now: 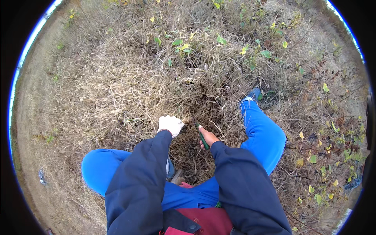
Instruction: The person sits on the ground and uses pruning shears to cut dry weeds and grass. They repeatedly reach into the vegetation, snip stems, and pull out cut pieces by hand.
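Observation:
My left hand [171,126], in a white glove, is closed at the base of a tuft of dry grass [138,113] whose stems spread out to the left. Bare and a little to the right, my right hand [208,137] grips the green handle of a hand tool [202,135]. The tool's dark, narrow head points up and left towards the gloved fingers, among dry stems. Its exact kind is too small to tell. Matted dry grass [191,149] lies below and between the hands.
My bent legs in blue trousers [264,132] frame the spot, with one shoe [254,94] in the grass at upper right. A wooden piece [177,176] lies by my other foot. Leafy green and yellow vines [265,53] grow ahead and to the right.

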